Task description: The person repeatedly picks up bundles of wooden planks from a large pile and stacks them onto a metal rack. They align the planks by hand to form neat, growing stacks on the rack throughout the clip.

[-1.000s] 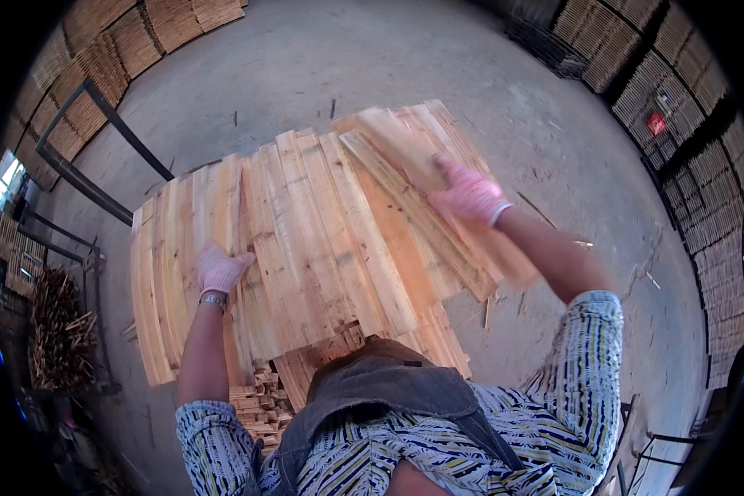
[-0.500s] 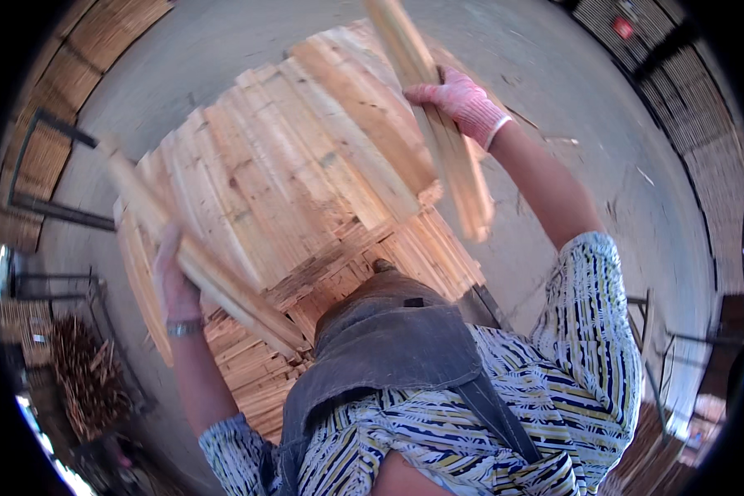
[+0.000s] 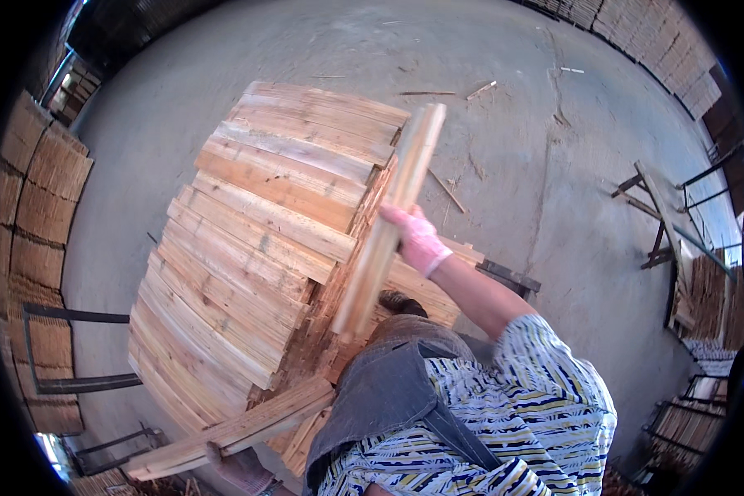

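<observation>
A pink and white knit glove covers my right hand (image 3: 419, 238), which grips a long pale wooden board (image 3: 415, 157). Motion smears that board; it slants beside the right edge of a large stack of wooden boards (image 3: 260, 227). At the lower left, my left hand (image 3: 241, 469) is closed on another length of wood, a board (image 3: 248, 426), seen partly edge-on and possibly more than one piece. Its inner end lies close to my grey apron (image 3: 372, 397), near the stack's front corner. Most of the left fingers are hidden under the wood.
Loose wood strips (image 3: 448, 192) lie on the concrete floor (image 3: 512, 149) beyond the stack. Tall piles of boards (image 3: 37, 248) line the left side. A dark metal frame (image 3: 83, 384) juts toward the stack, and a wooden trestle (image 3: 657, 215) stands at the right.
My view has turned to the right, so the stack appears rotated. The right hand with its board appears lower and closer to my body; the left hand with its wood has dropped toward the lower left.
</observation>
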The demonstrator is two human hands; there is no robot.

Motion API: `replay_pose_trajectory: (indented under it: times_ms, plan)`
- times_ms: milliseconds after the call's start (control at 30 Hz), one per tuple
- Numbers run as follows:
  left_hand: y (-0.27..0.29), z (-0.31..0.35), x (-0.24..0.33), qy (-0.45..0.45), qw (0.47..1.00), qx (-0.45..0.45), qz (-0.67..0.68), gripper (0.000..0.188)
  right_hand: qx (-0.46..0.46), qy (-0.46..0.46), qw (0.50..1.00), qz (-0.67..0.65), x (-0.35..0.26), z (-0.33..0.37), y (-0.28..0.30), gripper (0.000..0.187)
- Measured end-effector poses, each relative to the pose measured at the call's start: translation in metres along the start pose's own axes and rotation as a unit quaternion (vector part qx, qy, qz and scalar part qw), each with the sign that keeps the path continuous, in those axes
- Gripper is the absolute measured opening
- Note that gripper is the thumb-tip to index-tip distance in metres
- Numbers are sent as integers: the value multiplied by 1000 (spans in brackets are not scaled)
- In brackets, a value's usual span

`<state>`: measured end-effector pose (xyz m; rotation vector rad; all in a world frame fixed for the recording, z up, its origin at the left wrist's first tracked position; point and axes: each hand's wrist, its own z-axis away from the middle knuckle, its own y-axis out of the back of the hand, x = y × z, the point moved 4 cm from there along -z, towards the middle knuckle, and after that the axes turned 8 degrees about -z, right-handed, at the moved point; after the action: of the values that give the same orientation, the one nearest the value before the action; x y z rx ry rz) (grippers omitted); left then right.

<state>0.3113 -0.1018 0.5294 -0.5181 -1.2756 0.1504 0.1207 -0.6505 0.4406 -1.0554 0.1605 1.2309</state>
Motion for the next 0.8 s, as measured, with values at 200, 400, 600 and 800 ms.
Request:
replay_pose_trajectory:
  times_ms: [200, 400, 600, 800]
  plan:
    - [-13, 7, 3, -58, 997, 35, -24, 53, 13, 37, 999, -19, 47, -49, -22, 92]
    - [-25, 20, 12, -37, 998, -55, 3, 60, -24, 3, 991, -128, 23, -11, -4, 71]
    - [4, 23, -7, -36, 998, 36, 47, 57, 55, 31, 996, -58, 51, -56, -30, 69]
    - [-11, 27, -17, -49, 995, -35, 75, 55, -15, -8, 994, -111, 49, -54, -14, 58]
